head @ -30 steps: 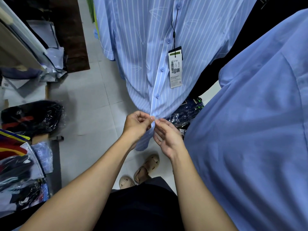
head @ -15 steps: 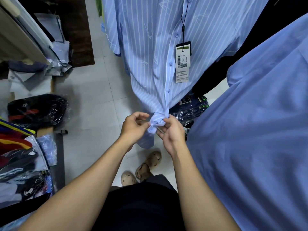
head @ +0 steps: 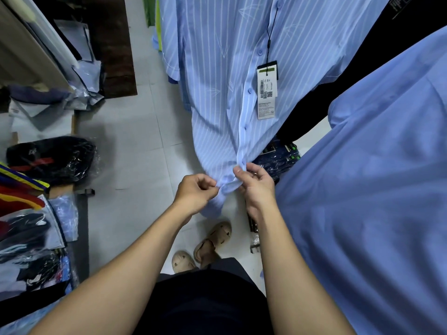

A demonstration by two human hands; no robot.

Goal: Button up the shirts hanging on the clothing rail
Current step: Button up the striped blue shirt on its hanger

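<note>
Nearest: dark shorts, beige sandals (head: 212,240) on pale tile floor (head: 135,165). Above those, left hand (head: 194,193) curled, pinching bottom edge of striped shirt (head: 217,93) placket between thumb and fingers. Right hand (head: 254,183) just beside, thumb and fingers pinching same bunched hem from other side. Striped shirt hanging centre, upper buttons done, lowest part gathered between both hands. Paper tag (head: 266,93) dangling on black cord over shirt front. Plain blue shirt (head: 375,189) hanging at right, close to right forearm. Bagged clothes (head: 50,160) stacked at left. Rail not in view.
</note>
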